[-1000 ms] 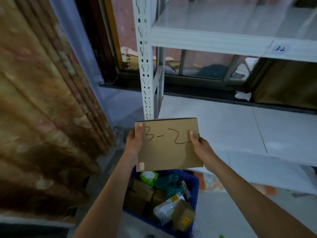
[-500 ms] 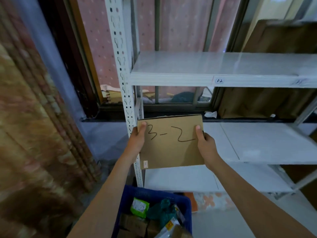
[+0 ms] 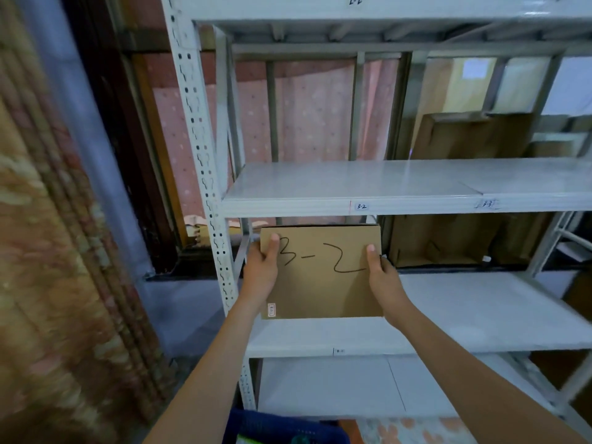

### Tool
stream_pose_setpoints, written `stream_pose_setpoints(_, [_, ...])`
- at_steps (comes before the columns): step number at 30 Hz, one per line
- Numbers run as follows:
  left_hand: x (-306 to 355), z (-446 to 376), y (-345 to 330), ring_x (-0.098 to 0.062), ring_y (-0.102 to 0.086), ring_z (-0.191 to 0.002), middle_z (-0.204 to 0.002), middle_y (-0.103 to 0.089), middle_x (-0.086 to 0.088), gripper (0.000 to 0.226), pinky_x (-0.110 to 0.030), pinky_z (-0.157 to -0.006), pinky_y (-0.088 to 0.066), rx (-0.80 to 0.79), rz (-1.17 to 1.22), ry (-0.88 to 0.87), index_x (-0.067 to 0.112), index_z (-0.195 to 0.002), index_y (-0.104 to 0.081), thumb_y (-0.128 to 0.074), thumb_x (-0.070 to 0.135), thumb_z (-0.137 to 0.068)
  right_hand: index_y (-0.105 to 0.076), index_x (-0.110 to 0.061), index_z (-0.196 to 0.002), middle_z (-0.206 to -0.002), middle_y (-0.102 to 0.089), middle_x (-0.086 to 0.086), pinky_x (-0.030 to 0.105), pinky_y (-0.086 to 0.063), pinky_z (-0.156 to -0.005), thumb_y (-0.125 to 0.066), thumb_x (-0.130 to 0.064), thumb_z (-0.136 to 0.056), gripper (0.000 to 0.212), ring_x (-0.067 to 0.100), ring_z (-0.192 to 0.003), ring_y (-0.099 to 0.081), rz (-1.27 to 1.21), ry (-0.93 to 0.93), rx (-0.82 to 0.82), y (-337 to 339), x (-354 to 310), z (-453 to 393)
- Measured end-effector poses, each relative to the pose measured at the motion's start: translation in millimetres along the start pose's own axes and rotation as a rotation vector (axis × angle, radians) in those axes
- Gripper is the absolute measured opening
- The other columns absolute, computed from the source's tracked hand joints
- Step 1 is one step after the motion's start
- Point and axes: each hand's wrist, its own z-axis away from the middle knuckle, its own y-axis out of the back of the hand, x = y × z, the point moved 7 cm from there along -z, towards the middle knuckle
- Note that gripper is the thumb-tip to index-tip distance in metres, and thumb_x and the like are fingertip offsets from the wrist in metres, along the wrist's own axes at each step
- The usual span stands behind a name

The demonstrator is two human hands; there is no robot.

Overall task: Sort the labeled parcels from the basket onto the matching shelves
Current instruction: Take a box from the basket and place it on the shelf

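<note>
Gripped at both side edges, a flat cardboard parcel [image 3: 322, 285] marked "3-2" in black pen is held upright in front of a white metal shelving unit [image 3: 205, 161]. The left hand [image 3: 261, 274] clasps the left edge with its thumb laid across the front near the "3"; the right hand [image 3: 382, 277] clasps the right edge the same way, thumb pressed on the face beside the "2" — the other fingers of both hands are hidden behind the card. A small printed sticker [image 3: 271, 309] sits at the parcel's lower left corner. The parcel's top edge hangs just below the front lip of a shelf [image 3: 352, 184] carrying a tag reading "3-2" [image 3: 361, 206], with a second tag [image 3: 487, 204] further right, apparently "3-3". Higher up, another lip bears "2-2" [image 3: 355, 0]. Behind the parcel lies a lower shelf [image 3: 480, 312]. A blue basket [image 3: 288, 427] shows at the bottom edge, between the forearms. Brown cardboard boxes [image 3: 461, 241] stand behind the shelving at right.
</note>
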Motion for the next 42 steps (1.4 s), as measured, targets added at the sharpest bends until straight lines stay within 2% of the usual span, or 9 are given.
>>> stream_pose_setpoints(5, [50.5, -14.5, -2.1, -0.019, -0.052, -0.119, -0.126, -0.057, 0.003, 0.06, -0.032, -0.096, -0.041, 0.022, -0.099, -0.129, 0.019, -0.143, -0.042, -0.041, 0.059, -0.099, -0.042, -0.022, -0.145, -0.134, -0.056, -0.003, 0.036, -0.046, -0.1, -0.049, -0.058, -0.096, 0.062, 0.018, -0.117, -0.054, 0.019, 0.104, -0.133, 7.1, -46.1, -13.5])
stream_pose_setpoints(9, [85.6, -48.6, -1.1, -0.025, -0.047, -0.13, -0.133, -0.058, 0.002, 0.083, -0.05, -0.109, -0.041, 0.048, -0.238, -0.241, 0.03, -0.146, -0.04, -0.037, 0.085, -0.084, -0.047, -0.02, -0.142, -0.128, -0.058, -0.002, 0.036, -0.048, -0.094, -0.054, -0.05, -0.098, 0.054, 0.019, -0.113, -0.056, 0.087, 0.193, -0.184, 11.7, -89.5, -34.9])
stream_pose_setpoints(13, [143.0, -75.4, 8.4, -0.016, -0.05, -0.113, -0.126, -0.046, -0.001, 0.058, -0.031, -0.1, -0.041, 0.087, -0.324, -0.401, 0.024, -0.149, -0.036, -0.054, 0.047, -0.099, -0.049, -0.017, -0.141, -0.127, -0.058, -0.002, 0.037, -0.049, -0.097, -0.06, -0.047, -0.096, 0.055, 0.021, -0.118, -0.055, 0.092, 0.308, -0.169, 4.3, -144.1, -60.7])
stream_pose_setpoints(20, [198.3, -137.6, 46.8, -0.026, -0.059, -0.101, -0.14, -0.031, -0.014, 0.032, -0.028, -0.092, -0.048, 0.152, -0.763, -0.583, 0.019, -0.135, -0.047, -0.05, 0.02, -0.104, -0.049, -0.017, -0.141, -0.131, -0.06, 0.001, 0.036, -0.051, -0.096, -0.064, -0.044, -0.095, 0.056, 0.018, -0.111, -0.057, 0.148, 0.452, -0.14, -54.6, -213.4, -108.9])
stream_pose_setpoints(22, [199.7, -158.2, 57.4, -0.024, -0.06, -0.103, -0.142, -0.03, -0.011, 0.033, -0.027, -0.088, -0.052, 0.17, -0.944, -0.626, 0.018, -0.135, -0.047, -0.05, 0.017, -0.103, -0.048, -0.016, -0.142, -0.133, -0.06, 0.003, 0.036, -0.051, -0.095, -0.064, -0.043, -0.095, 0.056, 0.02, -0.113, -0.057, 0.161, 0.447, -0.141, -78.6, -219.0, -123.7])
stream_pose_setpoints(24, [193.1, -176.2, 66.0, -0.028, -0.052, -0.122, -0.144, -0.036, -0.013, 0.039, -0.038, -0.1, -0.05, 0.176, -1.015, -0.654, 0.017, -0.137, -0.047, -0.055, 0.017, -0.099, -0.047, -0.014, -0.142, -0.134, -0.058, 0.005, 0.039, -0.05, -0.098, -0.063, -0.044, -0.096, 0.057, 0.024, -0.117, -0.057, 0.179, 0.424, -0.152, -99.5, -215.5, -135.4])
stream_pose_setpoints(29, [180.6, -188.8, 69.2, -0.03, -0.037, -0.139, -0.142, -0.048, -0.013, 0.059, -0.045, -0.121, -0.015, 0.19, -1.239, -0.761, 0.007, -0.144, -0.043, -0.055, -0.004, -0.088, -0.047, -0.014, -0.143, -0.136, -0.058, 0.006, 0.048, -0.048, -0.106, -0.062, -0.045, -0.096, 0.058, 0.029, -0.125, -0.056, 0.146, 0.36, -0.154, -136.1, -193.5, -158.1])
stream_pose_setpoints(36, [169.5, -200.8, 80.2, -0.029, -0.038, -0.138, -0.143, -0.046, -0.012, 0.068, -0.042, -0.119, -0.017, 0.195, -1.272, -0.809, 0.009, -0.148, -0.039, -0.059, -0.004, -0.085, -0.043, -0.017, -0.147, -0.14, -0.057, 0.006, 0.048, -0.047, -0.106, -0.064, -0.046, -0.094, 0.064, 0.029, -0.125, -0.055, 0.2, 0.372, -0.167, -149.8, -190.4, -170.9])
stream_pose_setpoints(42, [164.2, -199.2, 75.7, -0.032, -0.041, -0.134, -0.141, -0.046, -0.014, 0.08, -0.042, -0.119, -0.021, 0.244, -1.301, -0.831, 0.007, -0.146, -0.04, -0.067, -0.01, -0.073, -0.028, -0.019, -0.151, -0.138, -0.052, 0.007, 0.053, -0.042, -0.111, -0.086, -0.016, -0.077, 0.094, 0.029, -0.129, -0.05, 0.311, 0.283, -0.249, -158.8, -176.6, -179.7])
